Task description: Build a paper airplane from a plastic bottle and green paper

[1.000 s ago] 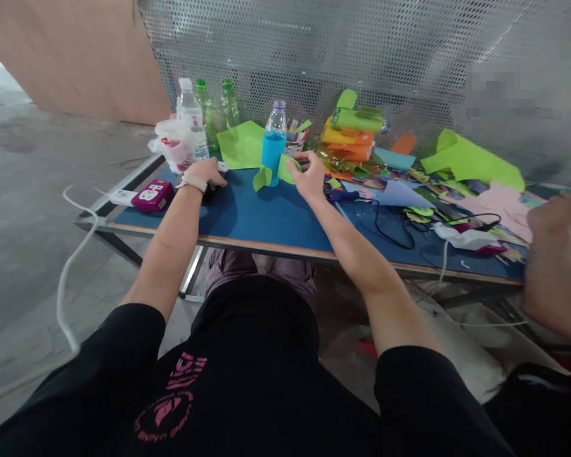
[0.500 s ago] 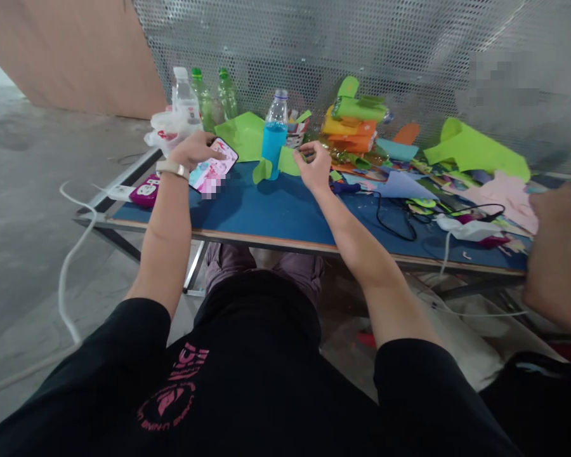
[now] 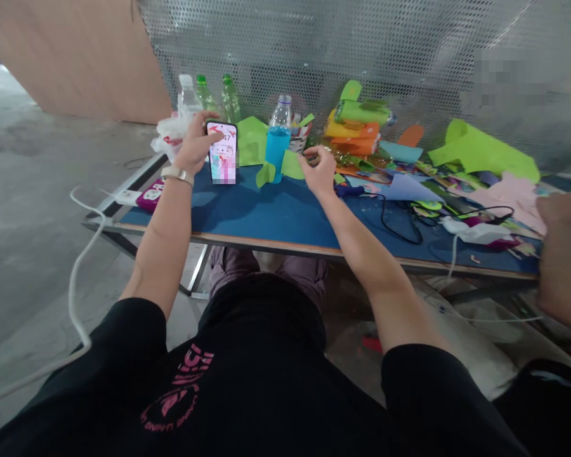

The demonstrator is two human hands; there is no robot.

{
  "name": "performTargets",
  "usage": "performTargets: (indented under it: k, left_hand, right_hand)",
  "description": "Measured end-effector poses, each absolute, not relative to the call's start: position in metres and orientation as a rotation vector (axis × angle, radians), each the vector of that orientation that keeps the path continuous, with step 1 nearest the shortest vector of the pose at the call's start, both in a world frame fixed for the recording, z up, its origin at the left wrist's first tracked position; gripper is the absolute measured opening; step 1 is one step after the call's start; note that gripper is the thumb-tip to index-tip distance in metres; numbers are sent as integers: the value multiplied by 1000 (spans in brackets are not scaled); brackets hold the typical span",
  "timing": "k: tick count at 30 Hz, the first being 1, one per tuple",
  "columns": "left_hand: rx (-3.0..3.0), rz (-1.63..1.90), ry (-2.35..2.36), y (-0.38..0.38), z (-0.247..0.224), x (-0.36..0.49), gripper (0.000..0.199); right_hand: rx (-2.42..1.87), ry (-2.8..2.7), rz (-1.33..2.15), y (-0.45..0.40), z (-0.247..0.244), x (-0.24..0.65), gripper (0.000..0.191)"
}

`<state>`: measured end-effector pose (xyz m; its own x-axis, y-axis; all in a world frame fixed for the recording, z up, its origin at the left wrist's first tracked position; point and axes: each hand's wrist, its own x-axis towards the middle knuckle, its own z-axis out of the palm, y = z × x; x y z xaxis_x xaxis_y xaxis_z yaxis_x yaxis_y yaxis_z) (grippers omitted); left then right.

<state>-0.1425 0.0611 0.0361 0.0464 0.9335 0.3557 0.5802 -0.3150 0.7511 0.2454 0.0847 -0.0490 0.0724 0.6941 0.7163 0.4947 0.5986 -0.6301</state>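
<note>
One phone (image 3: 223,149) newly upright, left hand (image 3: 194,147)

A: Which characters are legible at the left hand (image 3: 195,145)?
B: Digits "47", on the screen of the gripped phone (image 3: 223,154), just beside the thumb.
A: Other markings?
B: Pink lettering (image 3: 159,427) on the black shirt (image 3: 261,368), on the wearer's side of the grip: "LI-NING", inverted. Remaining print is too small or blurred to read.

Black T-shirt (image 3: 266,355), pink print (image 3: 172,402), pale wristband (image 3: 177,175)
</note>
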Motion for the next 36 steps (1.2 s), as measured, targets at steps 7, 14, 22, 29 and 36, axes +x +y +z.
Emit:
performTargets:
  k: [7,14,22,29,36]
  left_hand:
    - [1959,1190,1347,43,31,-158,155]
    - [2029,1077,1351,44,12,-150,181]
    - [1956,1059,1475,57,0,-152,135]
    - [1828,1213,1214,67,-7,-157,156]
    - [1730,1249,982,74,-12,-158,121]
  right_hand:
    - [-1023,-1568,181,81,-48,246,104]
    - [-1034,-1595,184,70,-46,243,108]
    - [-1045,-1598,250,64,-37,239,110]
    - [-1087,-1643,232,72,-43,243,106]
    - [-1143,-1650,222,60,-33,235,102]
